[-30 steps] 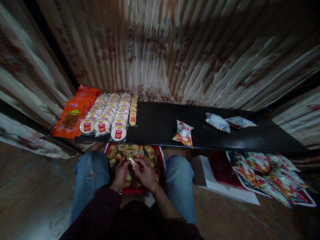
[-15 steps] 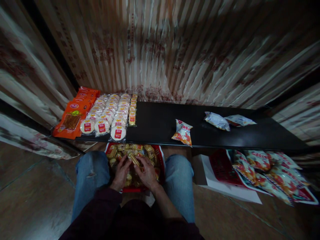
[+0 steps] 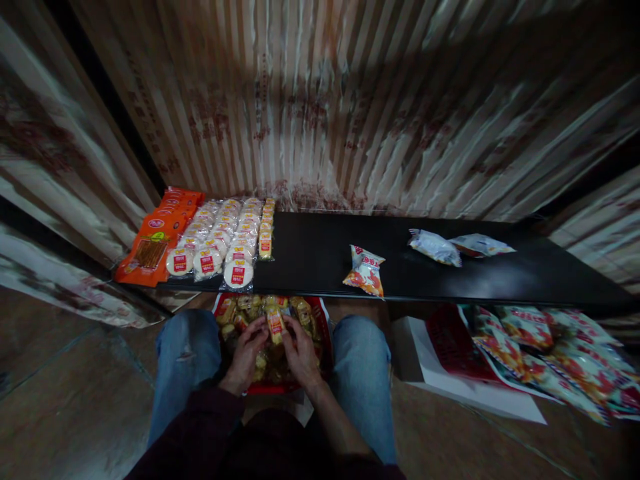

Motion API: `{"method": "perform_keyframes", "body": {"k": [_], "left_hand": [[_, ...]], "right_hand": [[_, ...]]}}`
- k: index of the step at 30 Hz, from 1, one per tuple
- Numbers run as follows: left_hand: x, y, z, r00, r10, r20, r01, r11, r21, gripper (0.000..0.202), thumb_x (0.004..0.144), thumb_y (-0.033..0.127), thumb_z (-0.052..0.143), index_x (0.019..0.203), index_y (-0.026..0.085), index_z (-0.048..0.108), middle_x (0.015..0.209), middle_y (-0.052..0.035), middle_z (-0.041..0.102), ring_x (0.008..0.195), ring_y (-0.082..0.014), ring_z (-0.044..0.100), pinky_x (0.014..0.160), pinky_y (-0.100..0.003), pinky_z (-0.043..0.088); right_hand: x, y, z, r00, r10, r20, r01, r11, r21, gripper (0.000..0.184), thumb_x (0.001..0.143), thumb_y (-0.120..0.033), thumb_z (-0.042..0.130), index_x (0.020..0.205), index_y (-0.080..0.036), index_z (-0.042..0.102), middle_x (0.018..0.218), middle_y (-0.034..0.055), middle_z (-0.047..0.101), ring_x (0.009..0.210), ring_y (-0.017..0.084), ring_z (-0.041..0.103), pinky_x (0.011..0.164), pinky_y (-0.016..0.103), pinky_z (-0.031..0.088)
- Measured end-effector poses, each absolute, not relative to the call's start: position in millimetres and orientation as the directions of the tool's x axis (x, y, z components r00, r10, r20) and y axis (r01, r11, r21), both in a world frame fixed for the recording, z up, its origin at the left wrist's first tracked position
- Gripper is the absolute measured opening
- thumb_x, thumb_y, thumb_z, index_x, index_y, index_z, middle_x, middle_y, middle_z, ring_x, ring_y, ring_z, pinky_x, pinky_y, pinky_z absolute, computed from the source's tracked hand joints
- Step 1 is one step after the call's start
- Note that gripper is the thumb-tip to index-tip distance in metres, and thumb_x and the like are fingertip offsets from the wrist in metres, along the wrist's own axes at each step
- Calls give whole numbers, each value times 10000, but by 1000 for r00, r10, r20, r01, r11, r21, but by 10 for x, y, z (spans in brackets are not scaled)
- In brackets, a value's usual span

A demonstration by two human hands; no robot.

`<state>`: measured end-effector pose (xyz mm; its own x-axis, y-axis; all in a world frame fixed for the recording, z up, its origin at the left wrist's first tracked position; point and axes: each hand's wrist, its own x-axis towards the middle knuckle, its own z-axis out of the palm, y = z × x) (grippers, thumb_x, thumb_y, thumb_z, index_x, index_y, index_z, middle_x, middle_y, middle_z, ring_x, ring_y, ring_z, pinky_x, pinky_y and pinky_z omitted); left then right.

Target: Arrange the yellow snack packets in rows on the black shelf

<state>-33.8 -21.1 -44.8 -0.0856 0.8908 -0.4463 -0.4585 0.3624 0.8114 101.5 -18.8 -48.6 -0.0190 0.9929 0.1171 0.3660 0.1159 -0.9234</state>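
Between my hands, over the red basket (image 3: 327,333), a small yellow wrapped snack pack (image 3: 275,325) shows its red label, facing up. My right hand (image 3: 301,352) pinches the pack's right side, fingers bent. On the opposite side, the fingertips of my left hand (image 3: 249,353) close against its left edge. Several similar gold-wrapped packs (image 3: 305,313) fill the basket below, partly hidden by my hands. On the black shelf (image 3: 310,253) in front, a column of the same yellow packs (image 3: 266,241) runs front to back.
Left on the shelf lie rows of round white crackers (image 3: 239,273) in clear wrap and overlapping orange packets (image 3: 153,250). A snack bag (image 3: 367,270) lies near the shelf's front edge, two silvery bags (image 3: 435,247) behind. At right, a white box (image 3: 425,353) stands beside a basket of snack bags (image 3: 530,327).
The yellow pack has turned in my fingers from edge-on to label up. My hands stay over the basket. The view has shifted slightly.
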Motion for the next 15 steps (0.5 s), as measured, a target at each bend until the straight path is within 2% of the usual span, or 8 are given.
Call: {"method": "perform_keyframes", "body": {"k": [5,15], "left_hand": [[-264,-225,-349,-94,900,-425,-429,348,833,486,545,341,776,984,184,640,910,-47,629,852,-166,583,713,-252,450],[-209,-214,-350,-95,908,-409,-362,351,864,453,578,368,742,976,185,630,969,-53,623,928,-180,564,759,-250,443]], "right_hand": [[1023,-183,-469,17,997,72,332,62,-941,302,858,-254,422,1126,-240,561,1120,45,660,1028,194,620,892,337,488],[1028,-171,-472,55,998,12,303,-5,-953,254,877,-292,399,1066,-252,564,1061,41,669,960,194,627,883,345,472]]}}
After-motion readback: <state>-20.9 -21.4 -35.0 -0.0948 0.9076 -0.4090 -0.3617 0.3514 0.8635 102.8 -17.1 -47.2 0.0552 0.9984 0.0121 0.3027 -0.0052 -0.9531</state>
